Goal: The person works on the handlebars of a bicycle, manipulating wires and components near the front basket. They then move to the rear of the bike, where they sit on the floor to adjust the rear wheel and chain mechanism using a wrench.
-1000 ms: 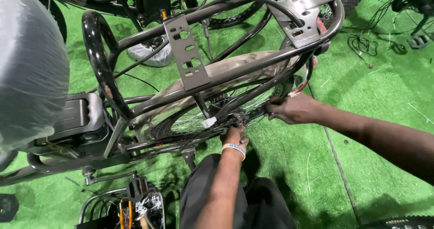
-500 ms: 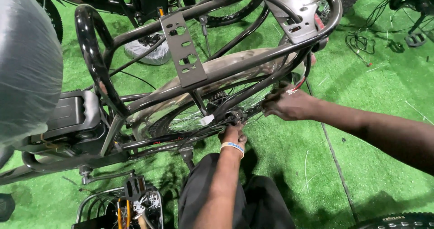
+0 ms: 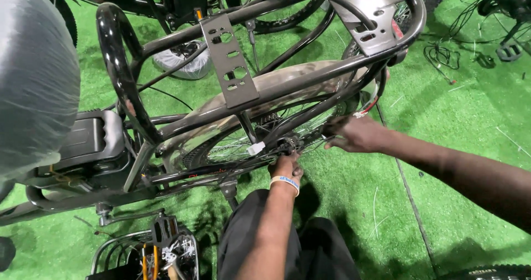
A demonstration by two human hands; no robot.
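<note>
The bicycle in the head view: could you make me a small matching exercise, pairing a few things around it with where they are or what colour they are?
Things:
1. dark metal rear rack
2. white and blue wristband
3. artificial grass floor
4. right hand

Descriptions:
A. bright green
B. on the left wrist
C. above the rear wheel, with cut-out holes
D. at the wheel's right side, by the spokes

Pairs: 1-C, 2-B, 3-A, 4-D

Bicycle assembly workshop
Several bicycles (image 3: 265,97) standing on green artificial turf (image 3: 459,119); plastic-wrapped saddle (image 3: 30,75), loose cables (image 3: 442,56), pedal (image 3: 163,227) on floor
</note>
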